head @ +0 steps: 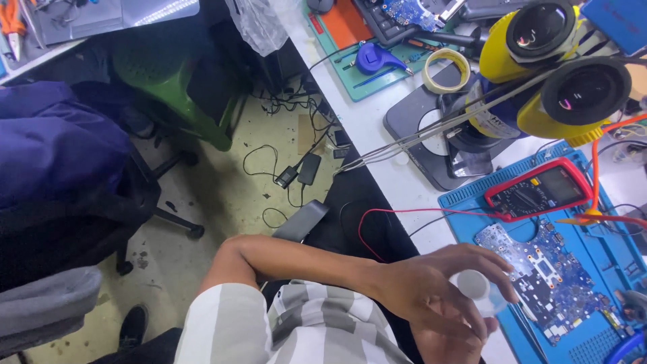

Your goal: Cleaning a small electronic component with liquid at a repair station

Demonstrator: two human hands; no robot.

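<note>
Nearby: circuit board, multimeter, microscope around hands.

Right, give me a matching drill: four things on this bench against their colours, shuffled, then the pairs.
Things:
1. multimeter
2. circuit board
3. tape roll
4. small container in the left hand

Colours:
A. blue
B. white
C. red casing
D. beige

Pairs: 1-C, 2-A, 3-D, 4-B
</note>
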